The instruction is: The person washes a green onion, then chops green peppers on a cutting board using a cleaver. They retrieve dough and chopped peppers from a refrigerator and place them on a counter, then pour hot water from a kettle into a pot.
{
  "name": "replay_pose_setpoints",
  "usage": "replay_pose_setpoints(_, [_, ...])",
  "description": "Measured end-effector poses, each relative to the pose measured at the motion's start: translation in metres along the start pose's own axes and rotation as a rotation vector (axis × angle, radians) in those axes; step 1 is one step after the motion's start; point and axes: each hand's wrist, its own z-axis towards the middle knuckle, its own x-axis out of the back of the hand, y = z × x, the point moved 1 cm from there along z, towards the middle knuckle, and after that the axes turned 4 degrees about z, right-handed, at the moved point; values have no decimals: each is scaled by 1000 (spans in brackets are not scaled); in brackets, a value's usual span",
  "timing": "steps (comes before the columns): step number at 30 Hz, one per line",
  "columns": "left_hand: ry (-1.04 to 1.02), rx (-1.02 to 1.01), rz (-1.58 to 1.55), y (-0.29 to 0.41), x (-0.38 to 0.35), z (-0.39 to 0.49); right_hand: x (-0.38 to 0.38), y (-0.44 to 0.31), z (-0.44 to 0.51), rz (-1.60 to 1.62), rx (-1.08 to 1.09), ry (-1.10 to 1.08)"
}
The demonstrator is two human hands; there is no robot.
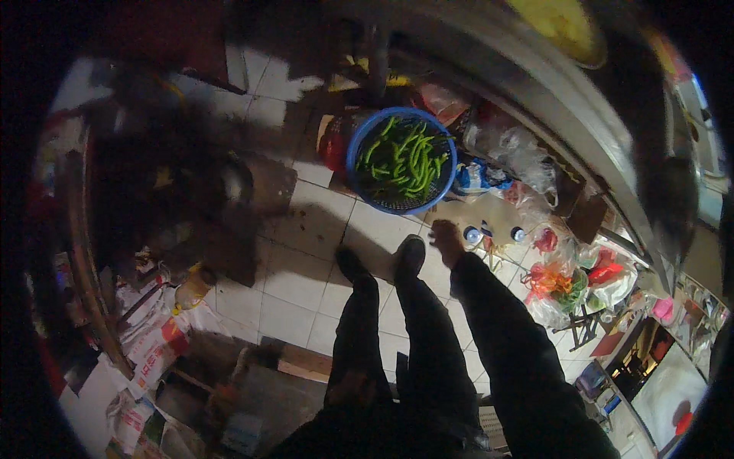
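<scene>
My right hand reaches out over the floor with its fingers apart and nothing in it. Just beyond it stands a round blue plastic basket, its mesh holding long green chili peppers. The hand is on the near right side of the basket and looks apart from its rim. To the right of the fingers is a tan bag or sheet with two round, pale, shiny objects at its near edge. A dim shape that looks like my left hand rests by my left thigh; its fingers are lost in shadow.
Clear plastic bags and bags with red and green contents lie along the right side. A metal counter edge curves above them. White printed sacks and a dark box are at the lower left. White tiles cover the floor.
</scene>
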Motion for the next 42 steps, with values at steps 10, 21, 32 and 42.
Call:
replay_pose_setpoints(10, [-1,136,-107,-6,17,3,20,-26,75,675,-404,150])
replay_pose_setpoints(21, [-12,112,-33,8,31,-2,5,-62,23,-65,114,77])
replay_pose_setpoints(32, [95,-157,238,42,52,-14,67,-128,-301,-267,7,28])
replay_pose_setpoints(42, [6,-358,662,87,174,15,-10,-119,-660,290,-622,684])
